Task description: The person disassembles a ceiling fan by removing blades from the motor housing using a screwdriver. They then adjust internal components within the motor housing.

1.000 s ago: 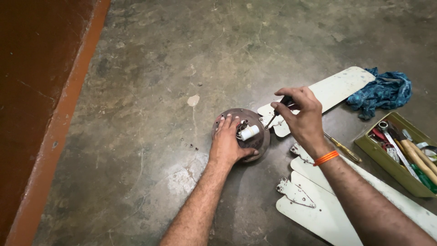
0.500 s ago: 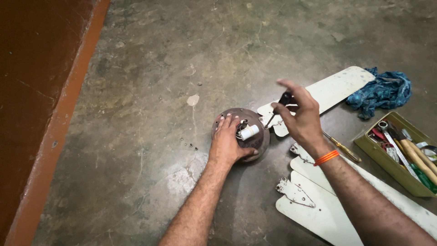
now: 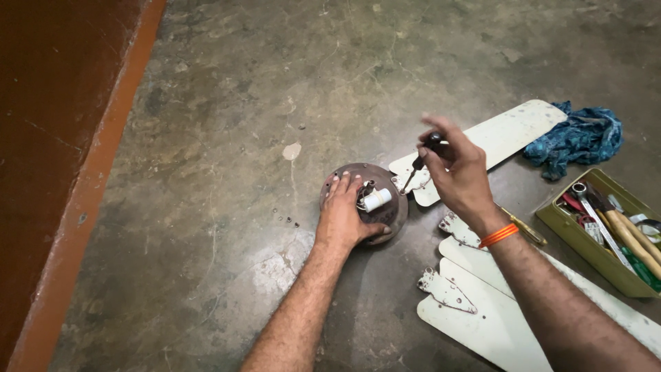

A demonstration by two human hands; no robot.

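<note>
My left hand (image 3: 346,217) presses flat on a round brown fan motor housing (image 3: 384,180) lying on the concrete floor. A short white shaft (image 3: 376,200) with wires beside it sticks up from the housing just right of my fingers. My right hand (image 3: 460,173), with an orange band at the wrist, grips the dark handle of a screwdriver (image 3: 421,157). The tool's tip points down at the housing's right edge.
Cream fan blades lie on the floor: one (image 3: 487,142) behind my right hand, others (image 3: 496,317) under my right forearm. An olive tool box (image 3: 610,227) with wrenches and wooden handles stands at right, a blue cloth (image 3: 580,136) beyond it. A red-brown raised edge (image 3: 76,172) runs along the left.
My right hand has turned at the wrist around the screwdriver handle and regripped it. My left hand stays pressed on the housing.
</note>
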